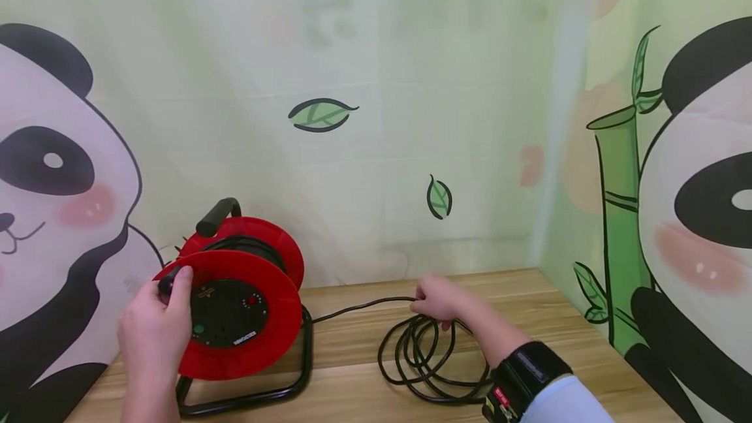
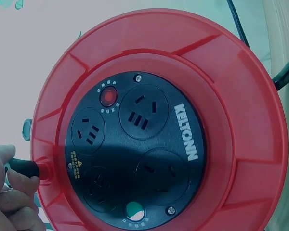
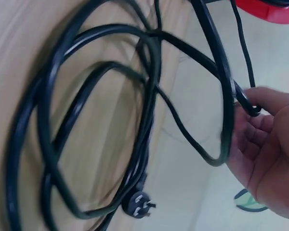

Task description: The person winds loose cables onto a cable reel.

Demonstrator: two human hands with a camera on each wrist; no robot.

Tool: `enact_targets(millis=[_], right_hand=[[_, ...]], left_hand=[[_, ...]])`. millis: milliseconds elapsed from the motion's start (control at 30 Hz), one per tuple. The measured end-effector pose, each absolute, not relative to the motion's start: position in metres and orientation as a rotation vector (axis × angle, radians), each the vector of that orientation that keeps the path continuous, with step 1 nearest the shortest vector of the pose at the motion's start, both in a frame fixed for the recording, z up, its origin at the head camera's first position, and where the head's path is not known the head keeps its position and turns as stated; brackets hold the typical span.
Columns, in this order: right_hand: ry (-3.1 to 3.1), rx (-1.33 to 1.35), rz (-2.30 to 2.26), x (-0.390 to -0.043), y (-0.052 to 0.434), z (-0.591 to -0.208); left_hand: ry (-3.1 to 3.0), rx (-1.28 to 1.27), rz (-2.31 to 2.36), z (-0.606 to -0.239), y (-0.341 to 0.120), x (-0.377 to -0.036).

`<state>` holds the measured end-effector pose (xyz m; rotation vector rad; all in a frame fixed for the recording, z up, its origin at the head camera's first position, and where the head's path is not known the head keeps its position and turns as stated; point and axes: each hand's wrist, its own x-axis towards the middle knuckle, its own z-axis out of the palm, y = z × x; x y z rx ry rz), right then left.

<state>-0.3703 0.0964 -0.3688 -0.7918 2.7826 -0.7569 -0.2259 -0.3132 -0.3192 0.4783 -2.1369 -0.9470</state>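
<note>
red cable reel [image 1: 241,302] standing on the wooden counter [image 1: 352,344], left hand [image 1: 155,331] curled around its black crank knob [image 2: 24,167], right hand [image 1: 437,299] pinching the black cord [image 3: 149,96] right of the reel (loose coils there, plug [image 3: 138,201] lying on the counter)

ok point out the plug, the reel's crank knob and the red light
plug [image 3: 138,202], right wrist view, on its body
crank knob [image 2: 23,168], left wrist view, black grip
red light [image 2: 108,96], left wrist view, its centre

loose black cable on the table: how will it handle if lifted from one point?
The loose black cable probably droops and sprawls: its coils lie slack and uneven on the wooden table. Likely tangle-prone, since loops cross each other. The plug end would probably swing free below the right hand.
</note>
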Motion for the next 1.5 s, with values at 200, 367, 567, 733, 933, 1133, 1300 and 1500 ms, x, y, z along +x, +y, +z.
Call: enact_targets(millis=[200,367,567,733,933,1133,1300,1500], right_hand=[[2.736,-0.794,-0.910,-0.372,0.101,-0.378],[2.827,-0.818,-0.891,-0.375,0.100,-0.382],[2.812,-0.818,-0.951,-0.374,0.100,-0.383],[2.780,-0.791,-1.006,-0.374,0.098,-0.385],[2.782,-0.828,-0.997,-0.372,0.091,-0.385],[2.770,-0.881,-0.995,-0.368,0.078,-0.379],[2.764,-0.898,-0.988,-0.367,0.066,-0.376],[2.740,-0.911,-0.983,-0.365,0.052,-0.372]], left_hand=[[-2.143,0.491,-0.927,-0.321,-0.317,-0.227],[-2.138,0.491,-0.931,-0.323,-0.317,-0.225],[-2.142,0.486,-0.921,-0.324,-0.317,-0.226],[-2.140,0.450,-0.882,-0.324,-0.314,-0.227],[-2.120,0.372,-0.825,-0.322,-0.305,-0.230],[-2.110,0.294,-0.771,-0.322,-0.294,-0.232],[-2.086,0.207,-0.725,-0.325,-0.284,-0.234],[-2.092,0.178,-0.704,-0.327,-0.269,-0.237]])
